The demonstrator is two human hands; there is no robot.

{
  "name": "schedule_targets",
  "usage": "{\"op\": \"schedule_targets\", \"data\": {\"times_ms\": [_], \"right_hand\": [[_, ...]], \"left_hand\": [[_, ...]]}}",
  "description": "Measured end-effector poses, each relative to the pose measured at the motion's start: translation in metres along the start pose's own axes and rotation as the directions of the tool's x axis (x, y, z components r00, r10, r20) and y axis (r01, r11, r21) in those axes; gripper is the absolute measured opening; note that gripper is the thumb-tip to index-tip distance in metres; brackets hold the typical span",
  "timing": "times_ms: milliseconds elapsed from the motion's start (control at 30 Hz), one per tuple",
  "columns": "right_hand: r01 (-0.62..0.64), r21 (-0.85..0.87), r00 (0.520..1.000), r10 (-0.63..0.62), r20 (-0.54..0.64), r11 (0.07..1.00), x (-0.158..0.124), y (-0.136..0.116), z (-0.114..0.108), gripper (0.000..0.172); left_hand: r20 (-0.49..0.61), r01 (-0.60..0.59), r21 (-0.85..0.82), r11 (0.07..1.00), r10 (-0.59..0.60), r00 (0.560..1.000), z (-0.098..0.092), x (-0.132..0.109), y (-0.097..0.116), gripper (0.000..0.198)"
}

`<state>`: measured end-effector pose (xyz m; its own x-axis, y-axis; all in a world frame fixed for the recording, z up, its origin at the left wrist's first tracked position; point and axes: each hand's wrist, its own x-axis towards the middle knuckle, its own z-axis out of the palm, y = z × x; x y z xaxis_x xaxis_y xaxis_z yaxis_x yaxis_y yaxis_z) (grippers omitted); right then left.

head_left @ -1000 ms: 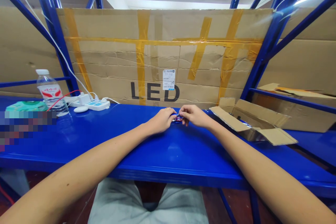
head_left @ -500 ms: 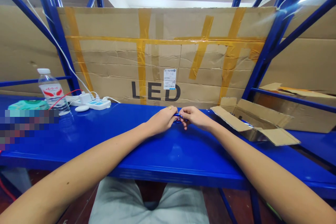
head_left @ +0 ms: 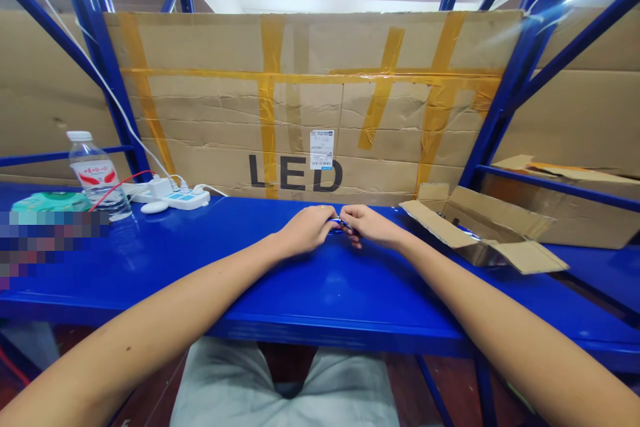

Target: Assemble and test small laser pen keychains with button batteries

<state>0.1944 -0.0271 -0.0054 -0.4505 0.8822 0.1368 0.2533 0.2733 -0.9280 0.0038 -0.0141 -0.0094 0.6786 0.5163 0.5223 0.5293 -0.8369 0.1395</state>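
Above the blue tabletop (head_left: 320, 287), near its far side, both of my hands meet at a small, slim object (head_left: 339, 222) with blue and silvery parts. Fingers cover most of it, so its exact kind does not show. My left hand (head_left: 311, 225) is closed around its left part, knuckles up. Thumb and forefinger of my right hand (head_left: 367, 223) pinch its right end, while the other fingers curl loosely below. A dark, narrow bit shows by the right fingertips.
To the right lies an open cardboard box (head_left: 525, 255) with dark and blue items inside. A water bottle (head_left: 100, 177), a teal pack (head_left: 50, 201) and a white power strip (head_left: 187, 197) with cables stand at the left. Behind the tabletop rises a large taped carton (head_left: 220, 127).
My right fingers have shifted slightly on the slim object, and a silvery part now shows between the hands. The camera view has moved a little.
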Motion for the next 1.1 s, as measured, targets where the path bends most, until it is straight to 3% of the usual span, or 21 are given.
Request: {"op": "schedule_targets", "data": {"times_ms": [100,200,300,400,567,967,1100], "right_hand": [[-0.067,0.189,0.998,0.063,0.028,0.98,-0.0034,-0.0046,0.0034,0.04],[-0.06,0.223,0.998,0.053,0.039,0.973,-0.0044,-0.0075,0.0045,0.042],[-0.001,0.152,1.0,0.002,-0.004,0.988,-0.0028,-0.0073,0.0033,0.043],[0.059,-0.05,0.996,-0.062,-0.066,0.997,-0.0003,-0.0056,0.0008,0.036],[0.107,-0.311,0.985,-0.144,-0.099,0.945,0.001,-0.0048,-0.0019,0.024],[0.072,-0.166,0.991,-0.089,-0.1,0.984,0.0028,-0.0005,0.0012,0.03],[0.062,-0.193,0.992,-0.081,-0.094,0.979,0.0037,-0.0009,0.0006,0.027]], "left_hand": [[-0.048,-0.034,-0.006,0.999,0.033,0.998,-0.0013,-0.0009,0.0024,0.009],[-0.058,-0.037,-0.001,0.999,0.037,0.998,-0.0019,0.0001,0.0064,0.009],[-0.07,0.033,0.01,0.999,-0.032,0.997,-0.0019,0.0024,0.0091,0.017],[-0.01,0.063,0.044,0.997,-0.062,0.998,-0.0008,0.0051,0.0087,0.028],[0.077,0.122,-0.023,0.992,-0.119,0.99,-0.001,0.005,0.007,0.026],[-0.024,0.037,0.02,0.999,-0.036,0.999,-0.002,0.0014,0.0092,0.022],[-0.055,0.054,0.003,0.999,-0.054,0.997,-0.0013,0.0017,0.0063,0.019]]}}
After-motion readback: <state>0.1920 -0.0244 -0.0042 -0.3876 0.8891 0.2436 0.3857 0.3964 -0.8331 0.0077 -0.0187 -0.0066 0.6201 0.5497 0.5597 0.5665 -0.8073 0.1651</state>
